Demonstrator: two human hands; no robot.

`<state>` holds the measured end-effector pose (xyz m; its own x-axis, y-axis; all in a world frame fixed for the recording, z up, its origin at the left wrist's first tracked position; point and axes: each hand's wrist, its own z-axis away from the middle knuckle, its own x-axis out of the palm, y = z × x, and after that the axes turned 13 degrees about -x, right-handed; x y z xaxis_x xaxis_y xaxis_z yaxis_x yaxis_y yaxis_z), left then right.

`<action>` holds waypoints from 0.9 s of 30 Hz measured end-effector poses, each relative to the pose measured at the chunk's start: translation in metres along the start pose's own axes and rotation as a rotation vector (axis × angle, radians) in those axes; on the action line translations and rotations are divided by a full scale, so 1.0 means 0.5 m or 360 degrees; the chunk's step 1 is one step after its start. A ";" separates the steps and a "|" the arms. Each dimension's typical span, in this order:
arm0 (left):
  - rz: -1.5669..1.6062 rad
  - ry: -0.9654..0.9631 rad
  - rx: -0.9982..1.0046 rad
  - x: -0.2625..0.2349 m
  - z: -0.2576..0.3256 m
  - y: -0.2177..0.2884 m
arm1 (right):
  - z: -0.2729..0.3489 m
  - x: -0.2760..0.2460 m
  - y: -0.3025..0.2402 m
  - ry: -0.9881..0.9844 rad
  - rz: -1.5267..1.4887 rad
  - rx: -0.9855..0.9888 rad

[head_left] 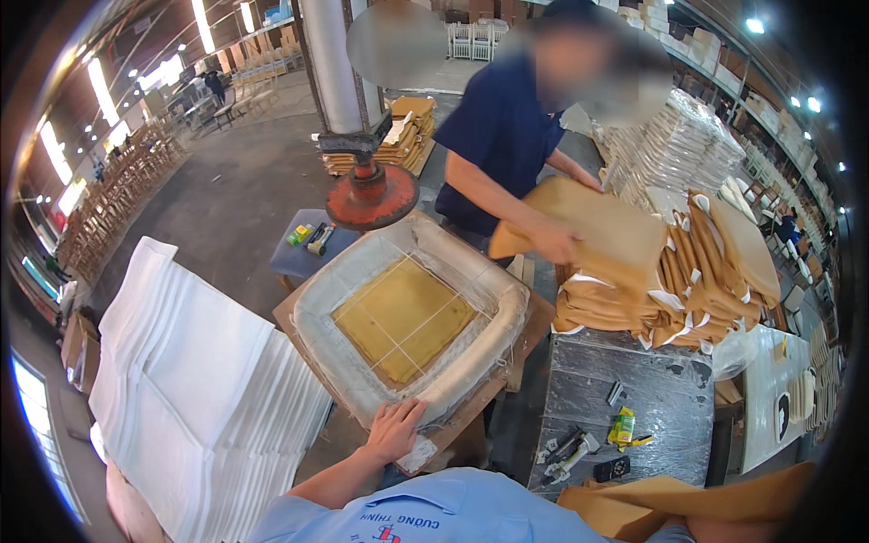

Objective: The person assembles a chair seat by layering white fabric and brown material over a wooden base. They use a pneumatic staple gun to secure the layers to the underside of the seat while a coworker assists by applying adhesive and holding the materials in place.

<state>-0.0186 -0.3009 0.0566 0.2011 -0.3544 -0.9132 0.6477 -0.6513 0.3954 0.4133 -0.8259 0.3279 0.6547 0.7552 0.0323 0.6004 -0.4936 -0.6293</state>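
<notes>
My left hand (396, 430) lies with its fingers flat on the near rim of a square padded form (312, 299), whose sides are wrapped in pale cloth. Strings cross over the tan panel (403, 317) sunk in its middle. Above the form's far corner hangs a round red press head (372, 195). At the lower right, a tan cover piece (634, 503) lies next to my right forearm; the fingers of my right hand are hidden. Across from me, a co-worker in a dark blue shirt holds another tan cover (588, 226) with both hands.
White foam sheets (195, 362) are stacked at left. To the right, a dark table (670, 380) carries piled tan covers (706, 271), a staple gun-like tool (572, 457), a small yellow-green box (622, 425) and a black handheld device (612, 469). A blue stool (312, 258) stands beyond the form.
</notes>
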 end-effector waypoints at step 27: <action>0.1026 -0.0597 -0.0125 -0.137 -0.046 -0.115 | -0.065 0.081 -0.519 0.0609 -0.0568 -0.0838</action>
<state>-0.0528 -0.2240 0.0943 0.3036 -0.8635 -0.4027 0.5397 -0.1925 0.8196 0.2992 -0.6814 0.5177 0.4349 0.7529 0.4940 0.8844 -0.4603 -0.0772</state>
